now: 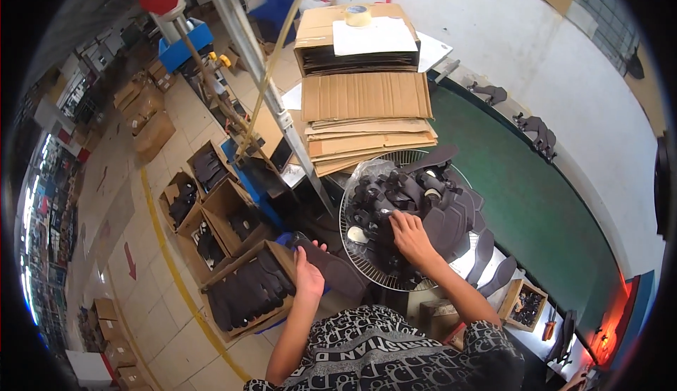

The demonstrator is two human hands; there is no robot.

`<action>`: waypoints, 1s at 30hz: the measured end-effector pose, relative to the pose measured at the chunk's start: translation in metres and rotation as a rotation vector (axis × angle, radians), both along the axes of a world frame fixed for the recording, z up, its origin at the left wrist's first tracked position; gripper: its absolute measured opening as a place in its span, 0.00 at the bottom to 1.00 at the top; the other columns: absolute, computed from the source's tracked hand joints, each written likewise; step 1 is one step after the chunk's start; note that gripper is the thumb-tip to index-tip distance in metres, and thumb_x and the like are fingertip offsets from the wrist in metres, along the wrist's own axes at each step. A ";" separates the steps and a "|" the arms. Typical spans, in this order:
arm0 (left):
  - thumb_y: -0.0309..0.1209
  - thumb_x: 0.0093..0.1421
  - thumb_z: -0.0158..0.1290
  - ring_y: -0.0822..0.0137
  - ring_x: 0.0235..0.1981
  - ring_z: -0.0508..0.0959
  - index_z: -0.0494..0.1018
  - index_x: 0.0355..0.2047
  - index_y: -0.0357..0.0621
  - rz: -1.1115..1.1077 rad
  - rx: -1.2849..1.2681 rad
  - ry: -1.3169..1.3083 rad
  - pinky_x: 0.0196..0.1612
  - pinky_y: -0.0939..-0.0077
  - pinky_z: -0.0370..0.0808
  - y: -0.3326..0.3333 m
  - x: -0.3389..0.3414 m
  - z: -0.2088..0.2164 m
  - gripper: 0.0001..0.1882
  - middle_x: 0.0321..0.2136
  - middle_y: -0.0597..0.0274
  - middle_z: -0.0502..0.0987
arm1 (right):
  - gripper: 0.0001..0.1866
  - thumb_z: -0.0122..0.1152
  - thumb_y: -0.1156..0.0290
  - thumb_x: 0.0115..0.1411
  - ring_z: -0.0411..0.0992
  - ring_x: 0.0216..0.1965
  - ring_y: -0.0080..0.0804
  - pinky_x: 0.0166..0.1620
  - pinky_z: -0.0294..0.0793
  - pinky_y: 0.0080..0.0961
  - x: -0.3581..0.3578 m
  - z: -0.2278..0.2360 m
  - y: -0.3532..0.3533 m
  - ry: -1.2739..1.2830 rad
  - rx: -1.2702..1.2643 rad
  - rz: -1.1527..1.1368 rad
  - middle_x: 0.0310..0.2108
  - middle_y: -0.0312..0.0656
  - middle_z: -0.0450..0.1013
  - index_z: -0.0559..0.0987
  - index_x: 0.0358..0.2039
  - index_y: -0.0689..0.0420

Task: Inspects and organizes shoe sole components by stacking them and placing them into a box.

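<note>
On the left, my left hand [309, 272] is closed around the edge of a dark brown sandal [331, 267], whose flat sole slants down to the right. A round wire basket [350, 250] stands in front of me, heaped with dark sandals [446, 225] and strap pieces. My right hand [411, 237] reaches over its middle, fingers bent down and close together among the dark straps. What the fingertips hold is hidden. Two loose dark soles [482, 255] lie just right of the basket.
Cardboard boxes [243, 289] packed with dark soles stand on the floor at left. Behind the basket rises a stack of flattened cardboard [367, 98] topped by a tape roll [358, 16]. A green conveyor belt [522, 172] runs along the right, near a small parts box [525, 305] and a glowing heater [605, 338].
</note>
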State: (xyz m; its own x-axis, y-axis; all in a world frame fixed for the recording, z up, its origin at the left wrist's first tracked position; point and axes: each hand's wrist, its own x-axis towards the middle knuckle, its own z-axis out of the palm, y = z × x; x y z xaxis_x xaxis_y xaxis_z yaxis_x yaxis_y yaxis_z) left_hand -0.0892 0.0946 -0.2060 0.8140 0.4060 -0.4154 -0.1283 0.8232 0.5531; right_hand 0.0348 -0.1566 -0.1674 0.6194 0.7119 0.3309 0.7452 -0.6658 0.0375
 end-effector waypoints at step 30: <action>0.34 0.64 0.45 0.54 0.46 0.73 0.63 0.47 0.45 -0.076 -0.128 -0.047 0.48 0.57 0.71 0.005 -0.032 -0.013 0.14 0.44 0.54 0.72 | 0.32 0.61 0.77 0.42 0.64 0.44 0.52 0.49 0.65 0.39 -0.028 -0.037 0.029 0.453 0.105 -0.067 0.41 0.56 0.64 0.61 0.48 0.62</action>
State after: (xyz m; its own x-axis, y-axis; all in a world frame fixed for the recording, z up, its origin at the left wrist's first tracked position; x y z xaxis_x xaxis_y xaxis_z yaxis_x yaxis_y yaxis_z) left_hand -0.1210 0.0999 -0.2189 0.8600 0.2886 -0.4209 -0.0861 0.8950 0.4377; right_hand 0.0067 -0.1280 -0.2043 0.7619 0.6421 0.0847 0.6258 -0.6960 -0.3521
